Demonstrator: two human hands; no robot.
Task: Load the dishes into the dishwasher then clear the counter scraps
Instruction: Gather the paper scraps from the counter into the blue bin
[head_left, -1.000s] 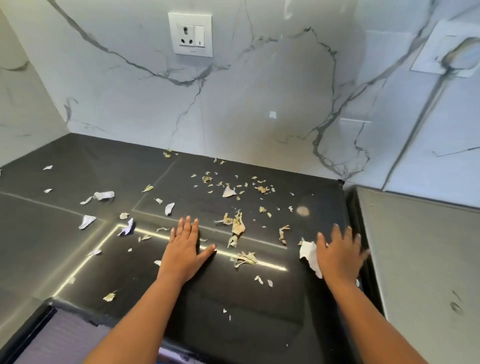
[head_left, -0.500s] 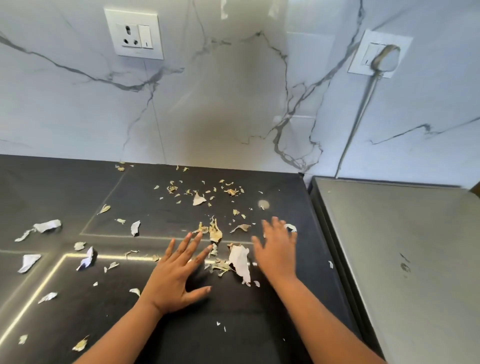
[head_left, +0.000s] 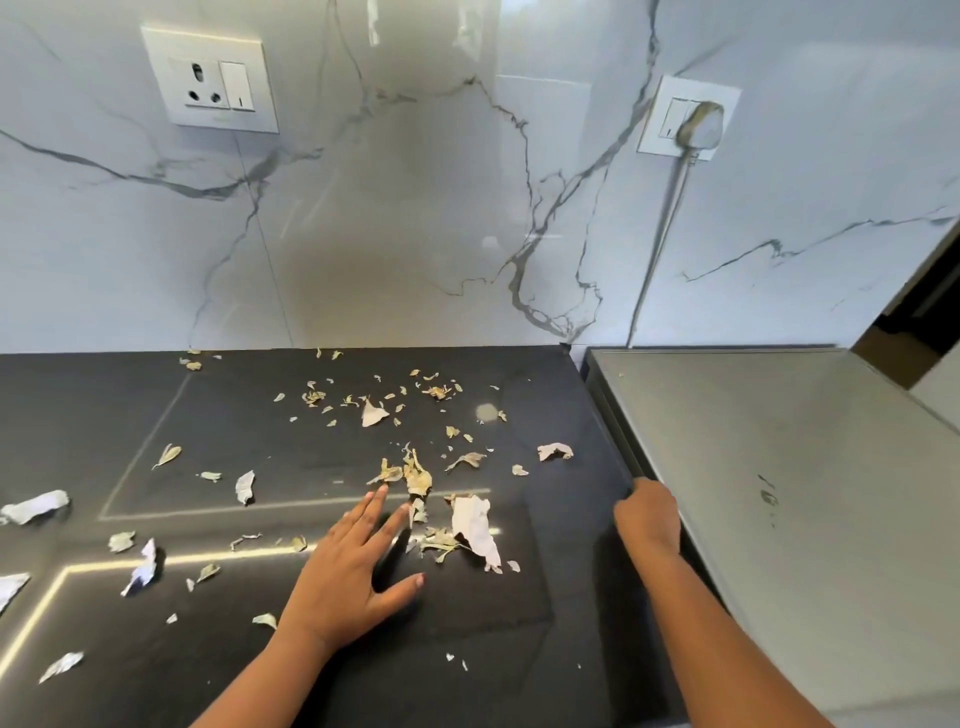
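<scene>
1. Your left hand (head_left: 345, 579) lies flat on the dark counter (head_left: 545, 649), fingers straight and spread, thumb out to the side. It holds nothing. The fingertips (head_left: 378, 493) sit just short of a clump of dry peels (head_left: 413, 475).
2. Your right hand (head_left: 647, 519) is at the counter's right edge, against the grey appliance top (head_left: 779, 493). Its fingers curl downward at the seam. Whether they pinch a scrap cannot be told from here.
3. Step in hand, by my reading: the scrap-clearing half of the task. No dishes or dishwasher are in view.
4. The next move likely calls for sweeping with a flat palm, herding loose bits toward one pile before lifting anything.
5. The scraps: pale, papery peels and flakes, scattered thickly across the middle of the counter up to the marble wall (head_left: 415, 234). A torn white paper piece (head_left: 475, 530) lies just right of your left fingers; another crumpled bit (head_left: 555, 451) sits nearer the right edge.
6. More paper scraps (head_left: 36, 506) lie well apart at far left.
</scene>
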